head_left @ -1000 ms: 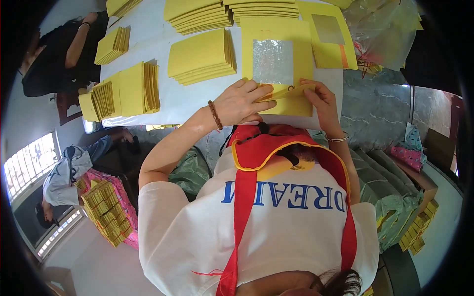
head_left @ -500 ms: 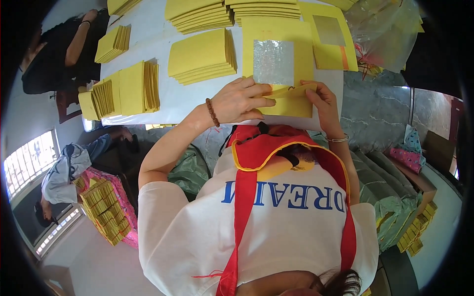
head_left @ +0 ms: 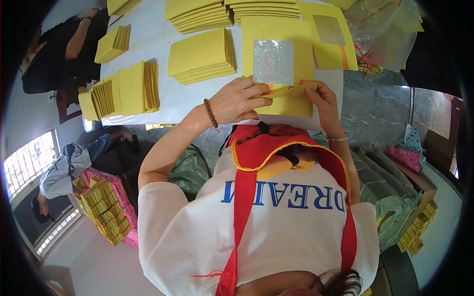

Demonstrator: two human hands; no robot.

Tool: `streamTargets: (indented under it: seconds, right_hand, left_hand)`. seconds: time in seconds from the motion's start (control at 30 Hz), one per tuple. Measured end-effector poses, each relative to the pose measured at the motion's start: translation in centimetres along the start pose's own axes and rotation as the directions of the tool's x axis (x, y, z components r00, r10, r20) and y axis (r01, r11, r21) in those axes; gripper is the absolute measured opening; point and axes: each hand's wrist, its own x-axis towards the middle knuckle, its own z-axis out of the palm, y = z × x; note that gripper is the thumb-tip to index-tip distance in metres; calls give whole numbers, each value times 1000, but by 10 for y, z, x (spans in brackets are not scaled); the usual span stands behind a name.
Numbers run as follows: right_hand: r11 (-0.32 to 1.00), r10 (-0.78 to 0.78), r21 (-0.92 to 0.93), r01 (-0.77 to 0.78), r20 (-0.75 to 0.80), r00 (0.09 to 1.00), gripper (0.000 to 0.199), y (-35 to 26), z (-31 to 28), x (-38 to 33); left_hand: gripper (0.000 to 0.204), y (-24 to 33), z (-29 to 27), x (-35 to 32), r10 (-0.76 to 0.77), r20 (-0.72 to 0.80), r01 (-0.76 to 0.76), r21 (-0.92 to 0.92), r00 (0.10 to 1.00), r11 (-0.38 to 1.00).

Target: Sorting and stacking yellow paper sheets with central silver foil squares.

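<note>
A yellow paper sheet [head_left: 279,37] with a silver foil square [head_left: 273,61] lies on the white table [head_left: 173,101] in front of me. My left hand [head_left: 239,101], with a brown bead bracelet on the wrist, presses flat on the sheet's near left corner. My right hand [head_left: 323,96], with a thin bangle, pinches the sheet's near edge, which is lifted into a folded flap [head_left: 291,90] between both hands.
Stacks of yellow sheets [head_left: 201,55] lie left of the sheet, with more stacks [head_left: 123,89] at the table's left end and far side. Another foil-faced sheet [head_left: 330,34] and a clear plastic bag [head_left: 390,29] lie right. Other people sit at the left.
The sheet's near edge has come up a little further into a fold between my hands. Both hands stay almost where they were.
</note>
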Motion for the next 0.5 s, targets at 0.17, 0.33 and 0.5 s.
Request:
streamTargets:
  seconds: [0.17, 0.33, 0.5]
  right_hand:
    - [1000, 10, 16, -10, -2, 1000, 23, 0, 0, 0]
    - [1000, 0, 2, 0, 2, 1000, 23, 1, -2, 1]
    - [1000, 3, 5, -3, 7, 1000, 23, 0, -3, 0]
  left_hand:
    - [46, -5, 1, -1, 27, -35, -30, -70, 999, 997]
    - [30, -9, -1, -3, 4, -64, -14, -166, 998, 986]
    - [14, -9, -1, -3, 2, -116, -18, -137, 993, 990]
